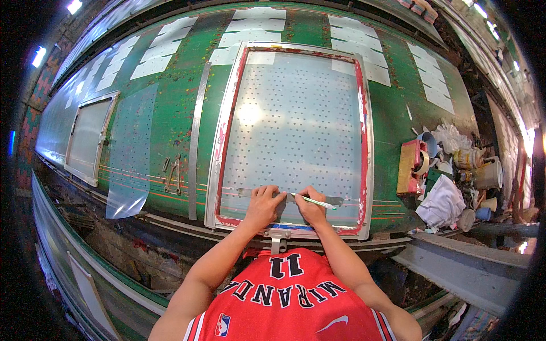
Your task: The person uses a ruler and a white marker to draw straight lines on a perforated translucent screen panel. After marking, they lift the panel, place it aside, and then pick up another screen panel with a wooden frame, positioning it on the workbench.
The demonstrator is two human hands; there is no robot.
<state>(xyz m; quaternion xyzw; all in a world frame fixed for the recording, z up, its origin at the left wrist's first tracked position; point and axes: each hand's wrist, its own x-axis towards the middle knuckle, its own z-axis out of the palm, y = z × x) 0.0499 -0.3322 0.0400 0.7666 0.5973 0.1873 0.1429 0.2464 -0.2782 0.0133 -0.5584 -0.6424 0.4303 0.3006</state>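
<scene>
A large silver screen frame (365, 148) with red edging lies on a green table, holding a translucent mesh (296, 113) covered in small dark heart shapes. Across the mesh's near part lies a thin grey straight strip (335, 200). My left hand (263, 206) presses on the strip's left part, fingers apart and slightly bent. My right hand (310, 210), closed round a white and green pen (319, 202), rests on the strip just to the right, the pen's tip at the strip.
Left are a smaller frame (106, 120), translucent sheet (131, 142), wrenches (173, 175) and long metal bar (200, 125). White paper pieces (364, 51) line the green table (398, 102). Right are a red tray (408, 167), white cloth (441, 204), several containers (486, 173) and a steel beam (455, 267).
</scene>
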